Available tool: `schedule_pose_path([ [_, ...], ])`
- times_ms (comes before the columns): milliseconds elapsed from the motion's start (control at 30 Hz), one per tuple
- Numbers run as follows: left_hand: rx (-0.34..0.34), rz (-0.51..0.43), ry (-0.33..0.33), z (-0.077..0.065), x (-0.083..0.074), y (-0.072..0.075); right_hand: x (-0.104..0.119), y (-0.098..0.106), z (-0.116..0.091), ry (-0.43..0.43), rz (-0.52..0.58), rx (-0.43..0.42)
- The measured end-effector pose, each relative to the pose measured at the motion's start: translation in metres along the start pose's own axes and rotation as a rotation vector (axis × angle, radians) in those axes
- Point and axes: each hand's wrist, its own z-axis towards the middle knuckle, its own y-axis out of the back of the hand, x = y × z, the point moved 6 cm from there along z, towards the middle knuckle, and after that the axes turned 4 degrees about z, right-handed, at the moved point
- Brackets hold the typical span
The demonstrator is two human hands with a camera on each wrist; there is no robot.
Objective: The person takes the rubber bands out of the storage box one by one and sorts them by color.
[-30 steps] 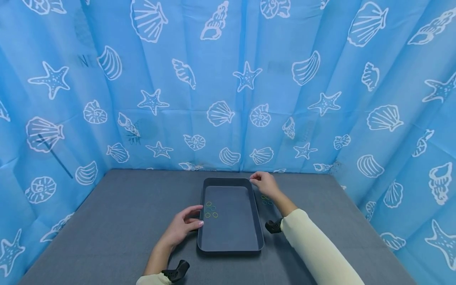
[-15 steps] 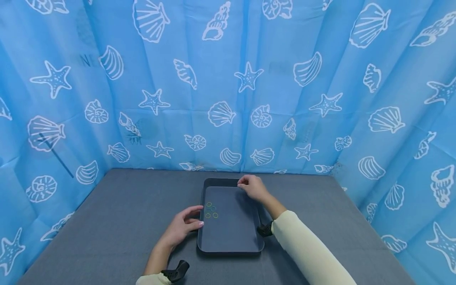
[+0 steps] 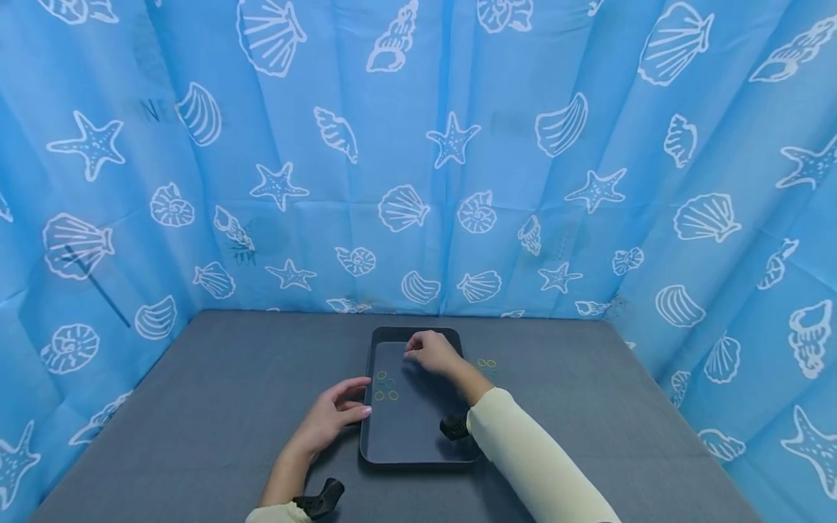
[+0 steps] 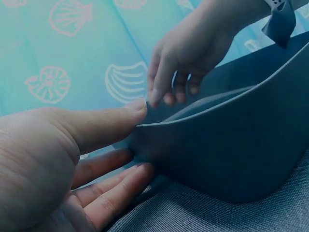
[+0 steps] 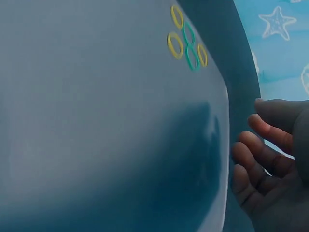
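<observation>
Rings (image 5: 190, 46), thin, yellow and green, probably stretchy, edge-pinchable, are lying at eight o'clock from your right hand (image 3: 434, 352), hold unclear, left hand (image 3: 329, 418) loosely spread.

R arm (image 3: 530, 450) partly hides tray (image 3: 405, 439), rt side.

left fingers (image 4: 108, 205) touching tray (image 4: 227, 150) | right fingers (image 4: 164, 79) above tray | shell-print curtain (image 4: 96, 43) behind

Curtain (image 3: 418, 171) bears a faint "N" (image 3: 150, 110) (rest unclear).
</observation>
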Motion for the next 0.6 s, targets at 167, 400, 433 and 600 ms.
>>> schedule_pose_path([
  [167, 0.000, -0.004, 0.000, -0.001, -0.001, -0.001, 0.007, -0.017, 0.004, 0.004, 0.009, 0.034],
  [400, 0.022, -0.018, 0.008, -0.001, -0.002, -0.002, 0.011, -0.033, 0.002, -0.037, 0.056, 0.099],
  [433, 0.024, -0.022, 0.008, -0.001, -0.002, -0.002, 0.010, -0.035, 0.002, -0.045, 0.067, 0.105],
  [600, 0.015, -0.020, 0.010, 0.000, -0.002, 0.000, 0.011, -0.039, 0.003, -0.066, 0.110, 0.115],
])
